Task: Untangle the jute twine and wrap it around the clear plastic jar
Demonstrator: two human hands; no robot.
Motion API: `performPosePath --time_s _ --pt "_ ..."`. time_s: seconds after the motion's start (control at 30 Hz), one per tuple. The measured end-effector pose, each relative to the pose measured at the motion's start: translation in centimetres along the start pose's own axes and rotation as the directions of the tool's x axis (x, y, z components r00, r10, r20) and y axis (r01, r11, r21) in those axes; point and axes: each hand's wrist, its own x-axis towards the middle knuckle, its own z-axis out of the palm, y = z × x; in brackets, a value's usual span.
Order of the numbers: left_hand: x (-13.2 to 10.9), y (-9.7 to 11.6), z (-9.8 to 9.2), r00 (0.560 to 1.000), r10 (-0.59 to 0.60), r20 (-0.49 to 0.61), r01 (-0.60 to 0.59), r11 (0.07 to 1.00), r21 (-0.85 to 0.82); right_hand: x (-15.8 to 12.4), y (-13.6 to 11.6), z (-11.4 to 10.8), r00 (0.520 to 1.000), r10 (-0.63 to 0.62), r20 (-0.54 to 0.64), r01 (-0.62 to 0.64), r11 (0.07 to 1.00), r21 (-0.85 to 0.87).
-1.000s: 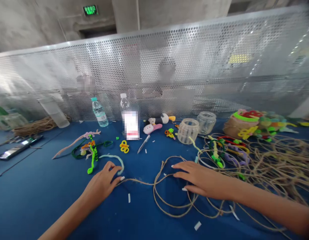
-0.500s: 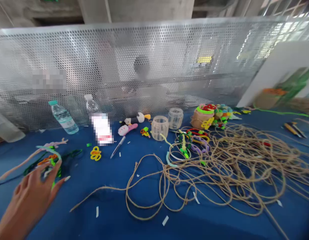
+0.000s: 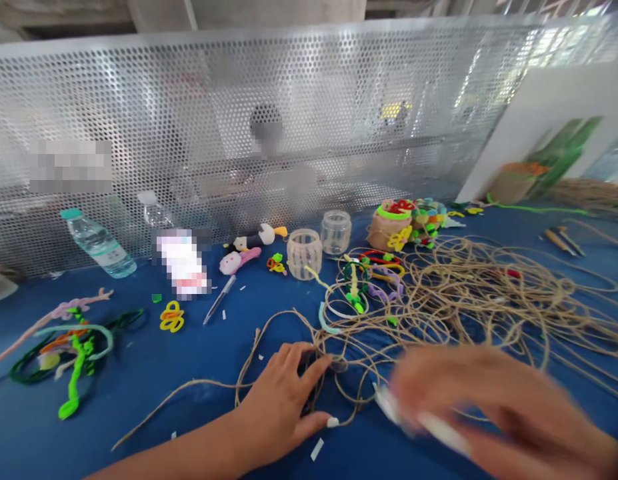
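My left hand (image 3: 286, 403) lies over the near loops of a tangled heap of brown twine (image 3: 459, 287), its fingers bent and its thumb held apart on the blue table. Some strands run beneath its fingers. At the lower right, my right hand (image 3: 479, 400) hovers above the twine's front part, smeared by motion, so whether its fingers hold anything does not show. Behind my left hand stand two clear jars, a nearer jar (image 3: 305, 255) and a farther jar (image 3: 335, 233). Coloured pipe cleaners (image 3: 356, 287) are tangled at the twine's left side.
Pipe-cleaner pieces (image 3: 79, 367) lie at the left, by a yellow pipe-cleaner flower (image 3: 172, 317). A pen (image 3: 219, 300), a lit phone (image 3: 183, 262) and a water bottle (image 3: 99, 243) are farther back. A twine-wrapped jar (image 3: 383, 230) stands before the perforated metal panel (image 3: 309, 87).
My left hand has left the pipe cleaners at the left and moved right onto the twine. My right hand has come into view at the lower right. The view has shifted slightly right.
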Motion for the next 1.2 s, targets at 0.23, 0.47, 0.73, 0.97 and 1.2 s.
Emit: performPosePath --time_s 0.23,0.47,0.73,0.97,1.2 --pt "-0.6 0.7 1.1 0.990 0.121 0.074 -0.127 0.988 0.083 9.1 5.8 1.8 0.969 -0.154 0.195 0.245 0.721 -0.648" --pt "-4.5 -0.3 -2.3 0.987 0.085 0.134 -0.102 0.986 0.131 8.5 5.9 0.8 0.961 -0.256 0.104 0.269 0.774 -0.573" --pt "0.6 -0.9 -3.9 0.999 -0.021 0.038 0.021 1.000 0.005 9.6 8.5 -4.0 0.997 -0.062 -0.051 0.006 0.688 -0.726" --pt "2.2 -1.6 -3.3 0.988 0.014 0.151 -0.001 0.996 -0.086 7.4 8.6 -3.8 0.995 -0.041 -0.088 -0.026 0.768 -0.639" --pt "0.6 -3.8 -6.1 0.991 -0.116 -0.064 0.089 0.941 -0.327 5.6 6.6 -4.7 0.977 0.029 0.210 0.027 0.966 -0.256"
